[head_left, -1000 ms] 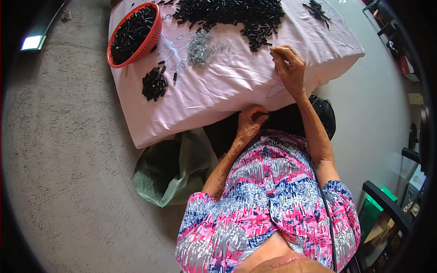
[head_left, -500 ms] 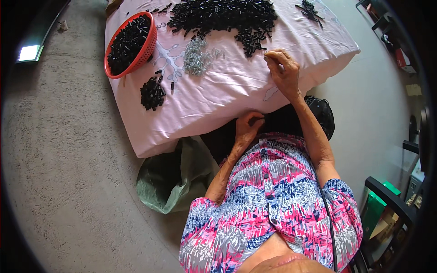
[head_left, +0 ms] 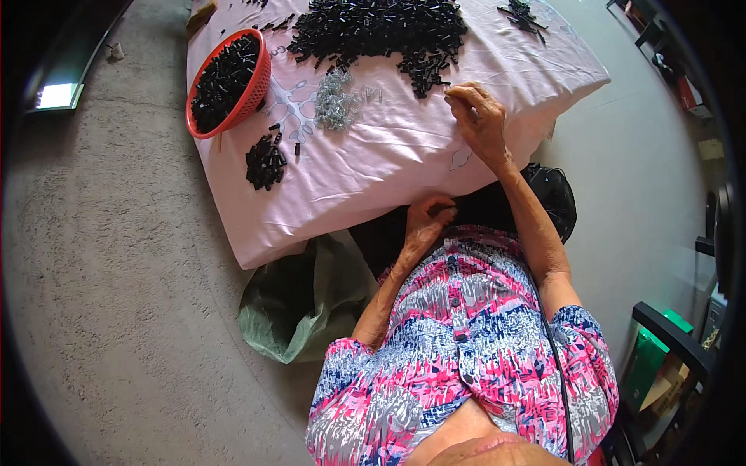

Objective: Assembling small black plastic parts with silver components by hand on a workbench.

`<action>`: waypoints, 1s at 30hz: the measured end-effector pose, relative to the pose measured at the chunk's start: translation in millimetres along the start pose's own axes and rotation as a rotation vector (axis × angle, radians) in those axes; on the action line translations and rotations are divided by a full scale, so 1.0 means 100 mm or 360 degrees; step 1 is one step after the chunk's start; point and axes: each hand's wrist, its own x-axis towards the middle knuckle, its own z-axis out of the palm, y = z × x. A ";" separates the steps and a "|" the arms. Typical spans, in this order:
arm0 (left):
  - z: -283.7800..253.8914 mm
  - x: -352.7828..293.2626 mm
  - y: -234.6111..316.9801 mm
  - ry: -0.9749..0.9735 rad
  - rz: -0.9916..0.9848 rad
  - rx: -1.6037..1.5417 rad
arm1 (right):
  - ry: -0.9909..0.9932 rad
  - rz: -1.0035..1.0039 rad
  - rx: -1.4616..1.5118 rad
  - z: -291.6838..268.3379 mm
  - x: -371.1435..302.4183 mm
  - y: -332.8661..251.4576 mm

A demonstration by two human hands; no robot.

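Note:
My right hand (head_left: 480,118) hovers over the pink cloth by the near right edge of a big heap of small black tube-like pieces (head_left: 381,29). Its thumb and forefinger are pinched together; anything between them is too small to make out. Down at the table's front edge, close to my lap, my left hand (head_left: 430,220) is curled with fingertips meeting, and what it grips, if anything, is hidden. A pile of small clear or silvery pieces (head_left: 334,102) lies left of my right hand. Farther left is a small pile of black pieces (head_left: 266,163).
A red plastic basket (head_left: 261,87) full of black pieces stands at the table's left edge. More black pieces (head_left: 525,17) lie far right on the tablecloth (head_left: 350,175). An opened green sack (head_left: 284,311) sits below the front left corner. A black chair arm (head_left: 672,338) is at right.
The view has shifted slightly, moving the table and basket a little rightward in the picture. Both hands keep nearly the same pose and place.

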 end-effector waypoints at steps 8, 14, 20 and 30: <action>-0.02 -0.08 0.01 0.0020 -0.0056 -0.0056 | -0.0022 0.0026 0.0024 0.05 0.01 0.05; -0.12 -0.11 0.08 -0.0100 -0.0022 -0.0238 | -0.0001 -0.0018 0.0066 0.05 -0.02 0.07; -0.14 -0.09 0.43 -0.0014 -0.0057 -0.0182 | -0.0019 0.0074 0.0065 0.00 -0.01 0.05; -0.07 -0.13 0.70 -0.0097 0.0041 0.0091 | -0.0028 0.0126 0.0129 -0.05 0.01 -0.07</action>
